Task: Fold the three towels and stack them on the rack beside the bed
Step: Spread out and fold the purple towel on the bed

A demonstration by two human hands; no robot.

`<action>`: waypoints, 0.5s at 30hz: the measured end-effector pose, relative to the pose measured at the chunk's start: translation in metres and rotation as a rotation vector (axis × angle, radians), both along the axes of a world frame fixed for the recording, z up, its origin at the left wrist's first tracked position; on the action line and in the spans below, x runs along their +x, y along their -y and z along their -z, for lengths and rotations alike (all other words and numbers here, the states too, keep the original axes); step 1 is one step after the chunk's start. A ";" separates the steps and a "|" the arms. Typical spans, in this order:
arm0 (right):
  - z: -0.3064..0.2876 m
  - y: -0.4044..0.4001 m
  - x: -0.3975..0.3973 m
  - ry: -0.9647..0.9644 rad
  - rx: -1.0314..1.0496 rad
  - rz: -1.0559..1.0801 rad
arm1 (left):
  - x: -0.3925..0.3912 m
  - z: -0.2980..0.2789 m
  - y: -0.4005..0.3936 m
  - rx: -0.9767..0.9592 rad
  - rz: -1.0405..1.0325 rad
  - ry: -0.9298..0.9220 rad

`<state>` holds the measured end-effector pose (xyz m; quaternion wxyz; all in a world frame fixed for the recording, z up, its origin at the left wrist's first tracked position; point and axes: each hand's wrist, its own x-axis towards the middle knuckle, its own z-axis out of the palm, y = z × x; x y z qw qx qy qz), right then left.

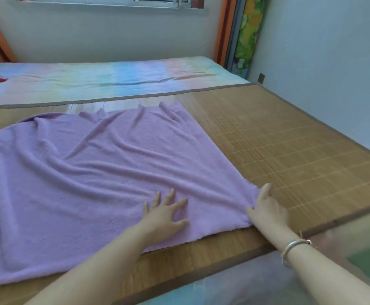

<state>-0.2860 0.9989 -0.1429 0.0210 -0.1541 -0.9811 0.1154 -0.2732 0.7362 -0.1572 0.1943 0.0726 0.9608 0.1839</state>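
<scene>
A bamboo sleeping mat (289, 137) covers the near part of the bed, and beyond its far edge lies a pastel rainbow-striped sheet (113, 78) that reaches the wall under the window. A large lilac towel (80, 172) lies spread open and wrinkled on the mat, filling its left and middle; the right part of the mat is bare. The left hand (165, 214) rests palm-down on the towel near its front edge, fingers spread and straight. The right hand (267, 209) is at the towel's near right corner, fingers curled round the edge of the cloth, which puckers toward it. A silver bangle (294, 247) circles the right wrist.
</scene>
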 end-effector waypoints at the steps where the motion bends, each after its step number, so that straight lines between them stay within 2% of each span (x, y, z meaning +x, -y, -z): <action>1: 0.001 0.000 0.001 0.020 0.030 -0.029 | 0.001 -0.001 -0.003 -0.032 0.012 0.006; 4: 0.002 0.001 -0.008 -0.070 -0.205 -0.055 | 0.002 -0.007 -0.001 -0.102 0.038 0.033; 7: 0.001 0.001 -0.019 -0.067 -0.468 0.117 | 0.002 -0.010 0.004 -0.126 0.057 0.052; 12: -0.002 -0.007 -0.037 0.077 -0.515 0.290 | -0.003 -0.015 0.003 -0.077 0.018 0.034; 15: -0.004 -0.010 -0.051 0.151 -0.499 0.281 | -0.009 -0.020 0.002 -0.035 -0.026 0.041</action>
